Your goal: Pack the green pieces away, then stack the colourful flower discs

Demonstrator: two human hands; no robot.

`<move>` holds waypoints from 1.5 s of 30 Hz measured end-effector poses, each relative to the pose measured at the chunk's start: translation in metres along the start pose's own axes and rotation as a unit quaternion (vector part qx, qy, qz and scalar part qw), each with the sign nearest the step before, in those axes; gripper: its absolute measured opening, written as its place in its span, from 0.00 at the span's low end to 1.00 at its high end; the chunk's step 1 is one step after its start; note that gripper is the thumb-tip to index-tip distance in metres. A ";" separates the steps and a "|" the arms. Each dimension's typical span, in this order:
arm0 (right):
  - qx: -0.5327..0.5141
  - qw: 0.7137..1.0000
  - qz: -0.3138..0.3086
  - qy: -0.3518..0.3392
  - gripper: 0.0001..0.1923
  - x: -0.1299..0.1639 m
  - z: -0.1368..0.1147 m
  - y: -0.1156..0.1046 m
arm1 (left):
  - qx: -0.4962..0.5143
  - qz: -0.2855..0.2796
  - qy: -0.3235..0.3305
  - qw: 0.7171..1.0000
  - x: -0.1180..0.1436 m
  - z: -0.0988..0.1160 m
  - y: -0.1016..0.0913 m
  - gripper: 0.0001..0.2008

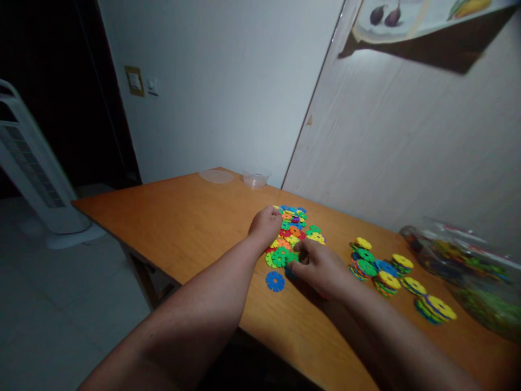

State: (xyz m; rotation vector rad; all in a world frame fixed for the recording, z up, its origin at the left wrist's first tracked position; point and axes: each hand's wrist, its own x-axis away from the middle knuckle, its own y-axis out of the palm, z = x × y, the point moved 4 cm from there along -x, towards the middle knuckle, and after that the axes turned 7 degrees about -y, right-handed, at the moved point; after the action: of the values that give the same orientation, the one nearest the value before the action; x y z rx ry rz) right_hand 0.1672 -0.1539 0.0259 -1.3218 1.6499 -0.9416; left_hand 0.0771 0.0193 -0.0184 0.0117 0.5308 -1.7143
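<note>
Flat, notched plastic discs in several colours lie in a loose pile on the wooden table. My left hand [266, 225] is at the pile's left edge, its fingers closed in a pinch. Whatever it may hold is hidden. On the pile's near right side, my right hand [319, 266] has its thumb and forefinger curled around the edge of a green disc [292, 257]. Another green disc [280, 257] lies flat just left of it. A single blue disc [275, 281] rests apart, nearer the table's front edge.
Several stacks of discs, one topped by a yellow disc [442, 308], stand to the right. Clear plastic bags [468, 255] with coloured pieces lie against the wall. A transparent bowl [255, 179] and a round lid [216, 176] sit at the table's far corner.
</note>
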 end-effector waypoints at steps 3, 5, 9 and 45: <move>-0.054 0.999 -0.007 0.008 0.12 0.013 0.020 -0.016 | 0.005 0.002 -0.013 1.000 0.000 0.000 0.000 0.07; -0.066 0.998 0.004 0.005 0.09 0.027 0.034 -0.025 | 0.010 -0.002 -0.023 1.000 0.000 0.000 0.001 0.06; -0.070 0.997 0.002 0.018 0.08 0.051 0.051 -0.029 | 0.013 -0.006 -0.027 1.000 0.000 0.000 0.000 0.07; -0.301 0.954 0.006 0.011 0.14 -0.003 0.022 0.015 | 0.062 -0.087 0.009 0.994 0.012 0.024 0.004 0.07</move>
State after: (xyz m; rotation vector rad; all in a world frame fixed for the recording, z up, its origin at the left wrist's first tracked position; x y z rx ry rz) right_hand 0.1823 -0.1497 0.0041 -1.6917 2.0510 -0.4480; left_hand 0.0849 -0.0009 -0.0023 0.0731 0.4479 -1.9170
